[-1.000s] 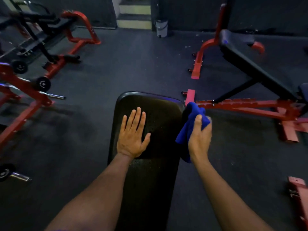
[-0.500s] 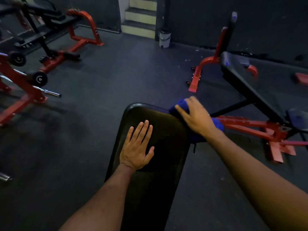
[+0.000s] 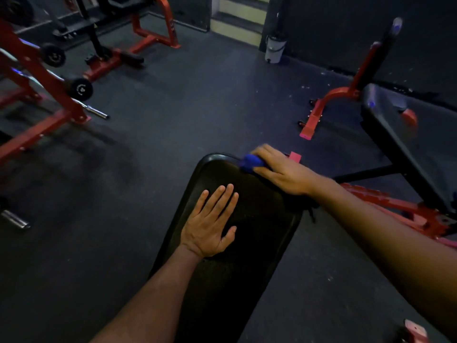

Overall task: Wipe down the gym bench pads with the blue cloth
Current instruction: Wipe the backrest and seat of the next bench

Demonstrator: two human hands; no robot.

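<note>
Dim gym: dark rubber floor [image 3: 173,125], red racks [image 3: 37,78], pale steps [image 3: 237,26].

A dark rubber floor [image 3: 173,125] carries all the equipment. At its far left stand red steel racks [image 3: 37,78] with small black weight plates [image 3: 81,89] and a chrome bar end [image 3: 96,112], and behind them is another red frame [image 3: 153,33]. At the far edge of the floor a small white bucket [image 3: 274,49] stands just beside pale yellow steps [image 3: 239,23], and on the right side is a second bench with a tilted black pad [image 3: 415,144] on a red frame [image 3: 329,105].
</note>
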